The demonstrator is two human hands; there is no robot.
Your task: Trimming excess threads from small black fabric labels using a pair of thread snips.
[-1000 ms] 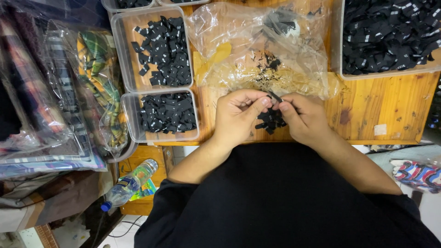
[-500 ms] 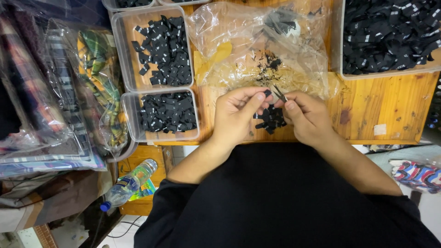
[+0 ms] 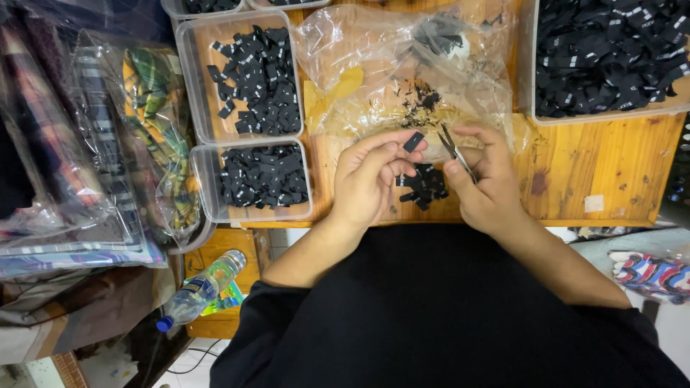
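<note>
Pinching a small black tag (image 3: 413, 141) between thumb and fingertips (image 3: 392, 149) of the left hand (image 3: 370, 179), raised just above the wooden table (image 3: 596, 169); gripping small metal snips (image 3: 454, 149) in the closed fingers of the right hand (image 3: 489, 183), blades pointing up toward the tag and just beside it. Behind both hands, sprawling across the tabletop, a crumpled clear plastic bag (image 3: 374, 65) dotted with black scraps. At far right, a large clear tray (image 3: 528, 86) heaped with black tags. At left, two clear tubs, the upper tub (image 3: 188, 86) part filled, the lower tub (image 3: 205, 183) fuller. Between the hands, lying on the wood, a small pile of black tags (image 3: 424, 185). Down on the floor at lower left, a plastic bottle (image 3: 198, 291).
</note>
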